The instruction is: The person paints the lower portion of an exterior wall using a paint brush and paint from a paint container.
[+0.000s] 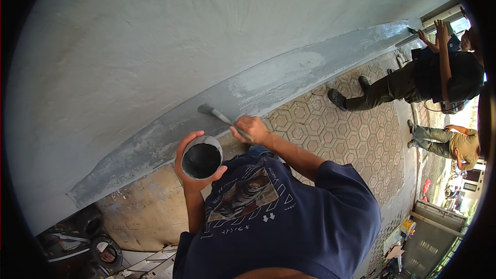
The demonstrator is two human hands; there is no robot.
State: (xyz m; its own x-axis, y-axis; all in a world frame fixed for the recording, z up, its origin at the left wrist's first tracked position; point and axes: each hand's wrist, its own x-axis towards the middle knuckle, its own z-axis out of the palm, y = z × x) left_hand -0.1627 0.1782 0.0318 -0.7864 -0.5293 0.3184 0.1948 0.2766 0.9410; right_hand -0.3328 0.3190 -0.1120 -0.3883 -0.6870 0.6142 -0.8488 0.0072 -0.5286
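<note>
My left hand (189, 168) is wrapped round a round paint pot (216, 144) with dark grey paint (201, 160) inside, its mouth facing up at me. In my right hand (251, 128) is a paintbrush (222, 118), gripped by the handle. Its grey-coated bristles touch the darker grey band (181, 119) along the foot of the wall. Above that band the wall (155, 46) is a paler grey. Wet-looking and patchy areas show along the band on both sides of the brush.
Hexagonal paving (330, 139) runs along the wall to the right. One person in dark clothes (444, 75) stands there, partly hiding another by the far wall; a third person (444, 142) stands farther off. Tyres (107, 252) and clutter lie at lower left beside a tan floor patch (144, 212).
</note>
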